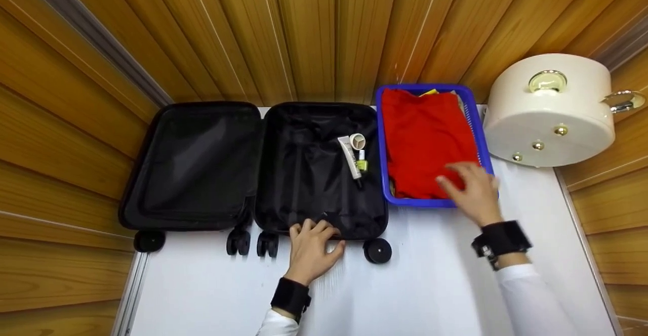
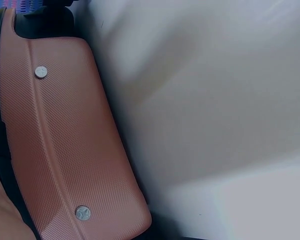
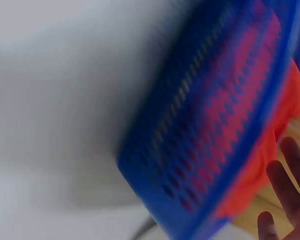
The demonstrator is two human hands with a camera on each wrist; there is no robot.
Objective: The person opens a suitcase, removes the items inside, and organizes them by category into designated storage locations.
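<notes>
An open suitcase lies with its black-lined lid half on the left and its deeper half in the middle. Fingers spread, my left hand rests on the front rim of the deeper half; the left wrist view shows the rose-coloured outer shell below it. Inside lie a white tube, a small round case and a small yellow-green bottle. My right hand, blurred, is over the front right of a folded red cloth in a blue basket, its fingers apart and holding nothing.
A cream rounded case with gold knobs stands right of the basket. Wood-panelled walls close in the back and sides. Suitcase wheels stick out at the front, over the white table.
</notes>
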